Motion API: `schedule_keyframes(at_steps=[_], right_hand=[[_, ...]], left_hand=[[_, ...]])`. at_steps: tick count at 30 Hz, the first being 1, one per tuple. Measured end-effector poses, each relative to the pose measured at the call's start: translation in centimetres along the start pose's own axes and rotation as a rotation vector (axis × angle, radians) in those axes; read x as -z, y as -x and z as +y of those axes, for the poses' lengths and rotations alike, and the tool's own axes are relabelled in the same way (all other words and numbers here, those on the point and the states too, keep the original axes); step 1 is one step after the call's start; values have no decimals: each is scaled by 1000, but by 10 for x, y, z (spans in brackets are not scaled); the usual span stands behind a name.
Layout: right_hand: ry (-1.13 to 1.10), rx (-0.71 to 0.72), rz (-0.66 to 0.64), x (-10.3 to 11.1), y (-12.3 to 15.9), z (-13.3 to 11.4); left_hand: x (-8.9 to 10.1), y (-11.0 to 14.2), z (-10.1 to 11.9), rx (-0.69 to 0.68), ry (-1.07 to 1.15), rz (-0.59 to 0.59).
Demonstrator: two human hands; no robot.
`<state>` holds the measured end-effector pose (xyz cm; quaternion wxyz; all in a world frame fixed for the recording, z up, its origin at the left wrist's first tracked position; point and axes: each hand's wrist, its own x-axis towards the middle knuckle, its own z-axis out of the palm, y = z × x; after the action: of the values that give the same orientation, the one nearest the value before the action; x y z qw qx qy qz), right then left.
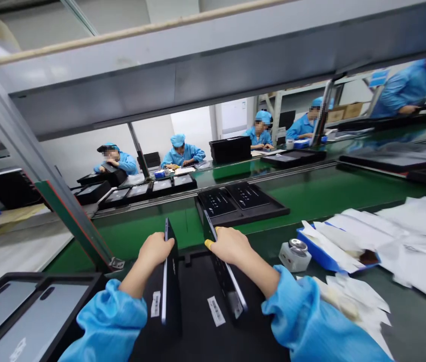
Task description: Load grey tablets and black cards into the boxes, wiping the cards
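Evidently left hand pinches one tablet, right hand another — most fingers hidden.

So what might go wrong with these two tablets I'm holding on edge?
The left hand holds the left tablet, the right hand the right tablet, both near the far end: either might slip onto the black tray. Side by side, they could knock together. The metal-capped white bottle beside the right sleeve might get nudged.
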<state>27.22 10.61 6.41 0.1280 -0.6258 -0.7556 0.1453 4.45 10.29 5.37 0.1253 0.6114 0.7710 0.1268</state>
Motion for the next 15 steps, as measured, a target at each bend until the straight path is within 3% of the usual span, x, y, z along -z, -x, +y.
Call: schedule_keyframes(at_steps=[4, 6, 9, 12, 15], right_hand=[[-24, 13, -16, 1, -3, 0], [-31, 8, 28, 3, 5, -1], [-34, 4, 134, -1, 23, -1], [-11, 47, 344, -27, 43, 8], [2, 230, 681, -69, 60, 27]], left_hand=[[9, 4, 0, -6, -4, -3], [15, 19, 1, -21, -14, 86], [13, 49, 1, -17, -31, 308], [-12, 80, -7, -29, -48, 553], [-52, 102, -22, -119, -83, 764]])
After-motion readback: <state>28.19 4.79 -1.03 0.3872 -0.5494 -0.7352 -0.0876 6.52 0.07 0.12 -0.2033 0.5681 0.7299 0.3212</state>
